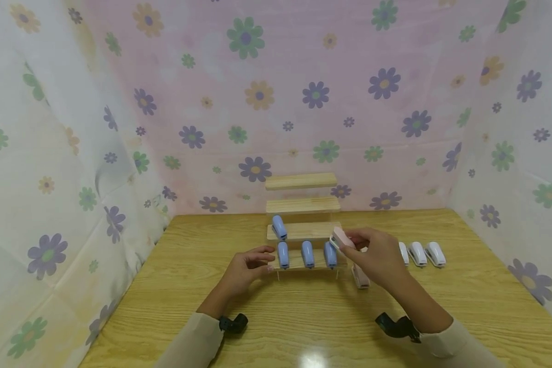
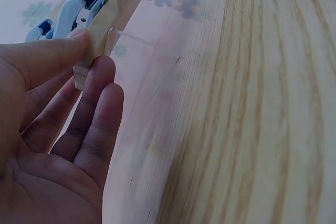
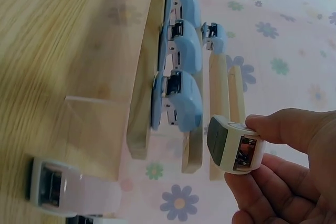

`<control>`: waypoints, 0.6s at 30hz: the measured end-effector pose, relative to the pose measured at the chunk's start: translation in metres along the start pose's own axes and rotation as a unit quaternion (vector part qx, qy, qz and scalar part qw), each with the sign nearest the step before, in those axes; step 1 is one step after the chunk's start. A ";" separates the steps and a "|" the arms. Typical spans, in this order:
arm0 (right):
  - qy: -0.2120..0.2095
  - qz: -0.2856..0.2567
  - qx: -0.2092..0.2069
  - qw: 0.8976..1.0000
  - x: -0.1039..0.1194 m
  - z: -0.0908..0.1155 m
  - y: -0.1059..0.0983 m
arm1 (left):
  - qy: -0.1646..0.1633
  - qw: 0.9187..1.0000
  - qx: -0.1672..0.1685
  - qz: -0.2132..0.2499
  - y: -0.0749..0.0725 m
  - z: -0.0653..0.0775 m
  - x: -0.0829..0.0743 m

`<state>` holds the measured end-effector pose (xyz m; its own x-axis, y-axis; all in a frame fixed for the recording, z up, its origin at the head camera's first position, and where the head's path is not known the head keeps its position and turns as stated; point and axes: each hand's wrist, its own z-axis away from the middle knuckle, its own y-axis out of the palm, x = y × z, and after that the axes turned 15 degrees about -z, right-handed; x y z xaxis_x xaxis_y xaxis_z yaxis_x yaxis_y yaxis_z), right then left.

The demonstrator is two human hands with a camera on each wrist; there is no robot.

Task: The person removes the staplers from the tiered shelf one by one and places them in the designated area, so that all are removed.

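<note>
One pale pink stapler (image 1: 341, 238) is pinched between the thumb and fingers of the right hand (image 1: 382, 255), right of centre in the head view. It appears in front of the right end of the second wooden step (image 1: 310, 231), counted from below; whether it touches the wood, I cannot tell. In the right wrist view it is at lower right, with its dark base facing left.

The left hand (image 1: 244, 271), left of centre, pinches the left end of the lowest step (image 1: 295, 259), thumb on one face and fingertips against the other.

Three blue staplers (image 1: 307, 254) stand spaced in a row along that lowest step, and another blue stapler (image 1: 279, 227) sits at the left end of the second step. Two more steps (image 1: 302, 205) rise behind these, near the middle of the frame. Just beyond the stand's lower right corner, a second pink stapler (image 1: 361, 278) lies on the wood-grain table (image 1: 303, 317), partly behind the right hand. Farther right, three white staplers (image 1: 417, 254) lie side by side, the leftmost partly covered by that hand. Flower-print cloth (image 1: 211, 76) fills the upper frame and both sides.
</note>
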<state>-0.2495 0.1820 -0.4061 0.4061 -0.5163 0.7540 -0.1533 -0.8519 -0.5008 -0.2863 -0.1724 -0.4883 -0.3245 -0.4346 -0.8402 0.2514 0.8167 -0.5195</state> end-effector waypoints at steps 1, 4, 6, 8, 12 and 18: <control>0.000 0.003 0.001 1.000 -0.001 0.001 -0.002 | -0.001 1.000 0.000 -0.001 0.000 0.000 0.000; 0.013 0.012 0.003 1.000 -0.003 0.005 -0.008 | -0.003 1.000 -0.002 -0.002 0.000 0.000 -0.001; 0.021 0.019 0.006 1.000 -0.007 0.007 -0.011 | -0.007 1.000 -0.004 -0.002 0.000 0.000 -0.002; 0.028 0.024 0.008 0.999 -0.011 0.010 -0.014 | -0.011 1.000 -0.005 -0.001 0.000 0.001 -0.003; 0.029 0.026 0.010 0.999 -0.018 0.015 -0.020 | -0.017 1.000 -0.005 0.002 0.001 0.001 -0.004; 0.038 0.039 0.002 0.999 -0.027 0.026 -0.030 | -0.013 1.000 -0.004 0.003 0.001 0.001 -0.003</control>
<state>-0.2330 0.2243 -0.4225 0.3232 -0.5869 0.7424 -0.1783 -0.8082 -0.5613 -0.2841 -0.1707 -0.4864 -0.2997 -0.4386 -0.8472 0.2466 0.8222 -0.5129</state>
